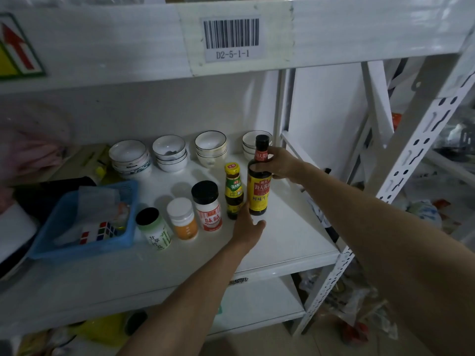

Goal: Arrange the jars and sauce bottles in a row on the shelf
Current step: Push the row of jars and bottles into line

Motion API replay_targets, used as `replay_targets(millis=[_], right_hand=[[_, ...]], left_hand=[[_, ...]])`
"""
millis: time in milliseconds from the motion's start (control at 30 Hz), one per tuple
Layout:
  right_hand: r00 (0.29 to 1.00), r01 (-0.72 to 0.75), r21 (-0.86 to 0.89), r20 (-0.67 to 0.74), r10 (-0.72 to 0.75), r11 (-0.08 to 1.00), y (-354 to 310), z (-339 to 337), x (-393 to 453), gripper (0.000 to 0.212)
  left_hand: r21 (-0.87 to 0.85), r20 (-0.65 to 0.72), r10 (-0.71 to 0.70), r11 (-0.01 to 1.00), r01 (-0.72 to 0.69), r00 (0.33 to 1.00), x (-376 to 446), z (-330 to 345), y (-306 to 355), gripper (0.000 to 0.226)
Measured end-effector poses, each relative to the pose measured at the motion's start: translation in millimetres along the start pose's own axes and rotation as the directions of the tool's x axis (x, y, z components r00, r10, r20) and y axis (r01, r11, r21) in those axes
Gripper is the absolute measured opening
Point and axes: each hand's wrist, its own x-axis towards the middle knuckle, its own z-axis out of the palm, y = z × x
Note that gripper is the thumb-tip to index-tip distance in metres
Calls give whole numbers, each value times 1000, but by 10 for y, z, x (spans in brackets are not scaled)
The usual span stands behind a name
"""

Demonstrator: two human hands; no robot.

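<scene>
A row stands on the white shelf (288, 227): a green-labelled jar (153, 228), an orange jar with a white lid (183, 218), a black-lidded seasoning jar (207, 205), a small yellow-capped sauce bottle (234, 191) and a tall dark soy sauce bottle (259, 176). My right hand (281, 163) grips the tall bottle at its shoulder. My left hand (248, 224) rests on the shelf, fingers touching the bases of the small and tall bottles, holding nothing.
Stacks of white bowls (171, 152) line the back of the shelf. A blue basket (84, 222) with a puzzle cube (99, 232) sits at the left. The shelf's perforated upright (401, 173) stands at the right. A barcode label (231, 37) marks the beam above.
</scene>
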Motion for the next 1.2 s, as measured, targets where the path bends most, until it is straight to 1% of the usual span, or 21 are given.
replay_targets(millis=[67,100,133,167,200,233,267,300,333,367,400,467,500,533,600,667,733,800,867,967,1200], right_hand=[[1000,15,-35,-18,-16,999,-15,-27,-53,67],[994,36,-73,-100,-43,997,-34,-48,-98,73],[969,58,-120,-233,-85,991,-75,-65,-166,76],[907,86,-166,-396,-146,982,-128,-76,-241,72],[806,125,-209,-549,-222,970,-196,-70,-324,62],[706,182,-249,-641,-302,951,-276,-36,-410,50],[641,249,-288,-667,-380,925,-367,30,-505,41],[625,305,-331,-637,-450,893,-439,138,-578,35],[647,350,-382,-562,-516,855,-478,284,-634,31],[695,376,-427,-458,-555,823,-490,462,-689,30],[769,369,-458,-339,-543,809,-454,669,-712,29],[919,260,-513,-130,-373,818,-315,1056,-754,30],[964,183,-535,-65,-256,825,-227,1219,-781,30],[987,119,-535,-26,-158,836,-121,1358,-796,28],[1000,10,-496,4,-9,868,68,1575,-808,19],[997,-76,-405,-14,77,911,192,1749,-773,34],[993,-121,-279,-44,113,953,259,1901,-711,45],[987,-148,-180,-86,135,972,289,2028,-639,49],[979,-161,-105,-140,146,981,316,2132,-581,52],[965,-166,-78,-217,146,983,321,2208,-533,55],[945,-164,-35,-292,147,986,352,2254,-436,52]], left_hand=[[1,0,10,1000,-10,1000,-123,-60,-37,64],[1,-14,19,1000,-19,1000,-205,-96,-68,57],[5,-40,28,1000,-28,999,-292,-140,-125,49],[15,-80,43,999,-42,996,-382,-189,-193,40],[24,-128,54,998,-51,990,-469,-243,-275,30],[26,-185,63,998,-59,981,-554,-298,-360,23],[18,-247,58,998,-56,967,-626,-354,-451,19],[3,-312,47,999,-48,949,-700,-412,-528,17],[-11,-375,26,999,-32,927,-760,-472,-602,16],[-19,-444,17,999,-28,896,-828,-538,-643,15],[-17,-506,-6,1000,-3,863,-857,-617,-723,14],[-66,-609,-74,997,43,789,-888,-793,-844,25],[-135,-643,-128,989,53,755,-871,-893,-915,37],[-199,-663,-184,978,66,726,-840,-989,-996,50],[-238,-679,-246,965,110,691,-695,-1147,-1277,75],[-232,-668,-280,959,165,689,-611,-1254,-1366,91],[-226,-650,-293,955,190,701,-609,-1304,-1267,89],[-207,-638,-283,959,195,716,-613,-1320,-1129,81],[-189,-638,-270,963,193,721,-571,-1293,-1088,81],[-196,-655,-257,966,169,711,-529,-1256,-1028,88],[-195,-686,-206,976,97,697,-450,-1166,-964,101]])
